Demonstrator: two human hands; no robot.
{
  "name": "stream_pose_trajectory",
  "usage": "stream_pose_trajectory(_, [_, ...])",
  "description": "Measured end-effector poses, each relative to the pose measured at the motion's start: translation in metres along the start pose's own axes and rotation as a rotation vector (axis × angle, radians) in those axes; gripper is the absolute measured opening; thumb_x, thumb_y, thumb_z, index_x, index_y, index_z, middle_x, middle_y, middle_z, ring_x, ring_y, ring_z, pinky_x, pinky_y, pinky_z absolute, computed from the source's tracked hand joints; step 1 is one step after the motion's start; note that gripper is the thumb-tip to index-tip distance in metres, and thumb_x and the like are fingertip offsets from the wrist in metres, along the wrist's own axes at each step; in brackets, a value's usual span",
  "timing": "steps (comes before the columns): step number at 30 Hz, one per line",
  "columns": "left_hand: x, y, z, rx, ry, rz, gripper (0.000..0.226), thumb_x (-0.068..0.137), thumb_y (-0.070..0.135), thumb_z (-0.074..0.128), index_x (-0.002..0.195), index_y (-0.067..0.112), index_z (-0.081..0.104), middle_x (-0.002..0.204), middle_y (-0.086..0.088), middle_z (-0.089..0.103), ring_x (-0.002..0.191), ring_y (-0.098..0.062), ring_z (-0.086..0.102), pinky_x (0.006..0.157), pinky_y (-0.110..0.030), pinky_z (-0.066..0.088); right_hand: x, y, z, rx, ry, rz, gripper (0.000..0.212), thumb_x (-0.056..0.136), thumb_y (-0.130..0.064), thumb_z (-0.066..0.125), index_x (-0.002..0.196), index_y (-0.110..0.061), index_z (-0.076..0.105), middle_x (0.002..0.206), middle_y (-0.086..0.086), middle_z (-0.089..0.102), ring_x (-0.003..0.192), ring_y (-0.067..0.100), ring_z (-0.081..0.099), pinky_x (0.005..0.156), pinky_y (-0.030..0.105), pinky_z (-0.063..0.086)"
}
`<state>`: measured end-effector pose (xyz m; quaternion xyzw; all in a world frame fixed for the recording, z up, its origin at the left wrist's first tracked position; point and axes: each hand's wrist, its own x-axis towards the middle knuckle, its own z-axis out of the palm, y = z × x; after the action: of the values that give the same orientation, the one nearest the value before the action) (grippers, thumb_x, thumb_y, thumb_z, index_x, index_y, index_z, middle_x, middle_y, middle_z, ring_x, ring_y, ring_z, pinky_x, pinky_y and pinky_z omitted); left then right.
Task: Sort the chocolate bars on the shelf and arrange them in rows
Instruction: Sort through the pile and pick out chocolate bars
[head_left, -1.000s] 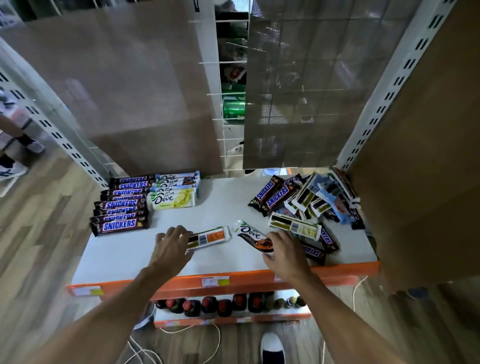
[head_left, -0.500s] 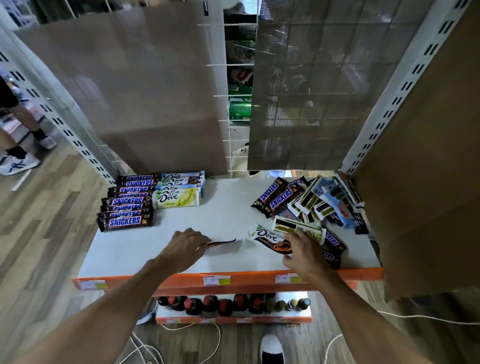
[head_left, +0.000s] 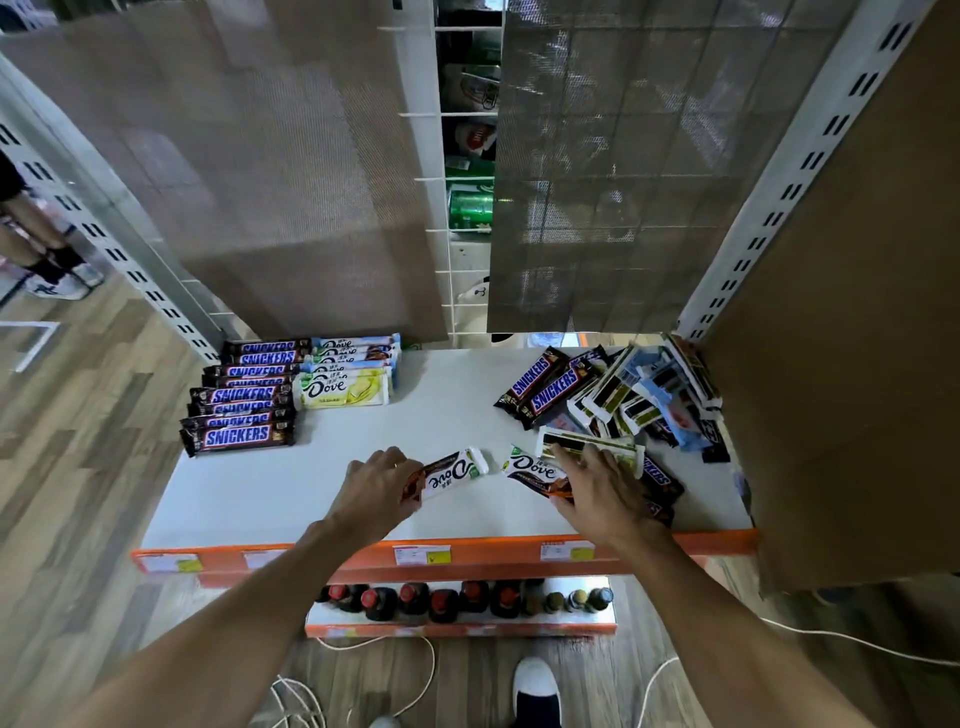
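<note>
**Held Dove bar points far-right; its row lies far-left**

Your left hand (head_left: 376, 491) is clamped on a Dove bar (head_left: 451, 474), fingers wrapped over its near-left end, with the rest of the wrapper sticking out past your fingertips toward the far right. The bar's long axis runs on a diagonal, near-left to far-right, and the logo reads upside down from where you stand.

The Dove row (head_left: 349, 370) it belongs to sits at the far left of the shelf (head_left: 291, 483), touching the right-hand side of the Snickers stack (head_left: 241, 397). Every bar there lies with its long axis left to right. So the destination is up and to the left of your grip, well apart from it, while the bar's free end points the other way. You will likely need to swing the bar around to match the row as you carry it over.

Your right hand (head_left: 597, 491) lies flat and spread on a second Dove bar (head_left: 535, 470) at the near edge of the unsorted pile (head_left: 623, 400) on the right; whether its fingers have closed on that bar I cannot tell. That bar also lies diagonally, its logo end pointing far-left.

The left hand is the nearer one to the sorted rows; the right hand would have to cross the whole shelf.
</note>
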<state>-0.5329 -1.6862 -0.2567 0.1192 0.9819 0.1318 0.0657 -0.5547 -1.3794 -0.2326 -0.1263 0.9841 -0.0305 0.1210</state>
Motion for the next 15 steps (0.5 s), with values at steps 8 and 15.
stream_pose_trajectory(8, [0.001,0.008,-0.002,0.028,0.012,-0.069,0.041,0.085,0.044,0.064,0.118,0.018,0.059,0.102,-0.004,0.062,0.096,-0.025,0.059,0.078,-0.037,0.038,-0.005,0.010,0.003,-0.084,0.047,0.088,0.084,0.088,-0.065,0.041,0.151,-0.017,0.014,0.141,0.015,0.039,0.129,0.029,0.036,0.107,0.042,0.027])
stream_pose_trajectory(15, [-0.007,0.010,-0.008,0.136,0.023,0.046,0.070,0.076,0.002,0.068,0.135,0.022,0.035,0.093,-0.005,0.066,0.078,-0.028,0.064,0.064,-0.036,0.044,-0.009,0.014,0.005,-0.064,0.076,0.089,0.083,0.085,-0.062,0.052,0.147,-0.014,0.027,0.134,0.014,0.046,0.124,0.030,0.042,0.102,0.043,0.032])
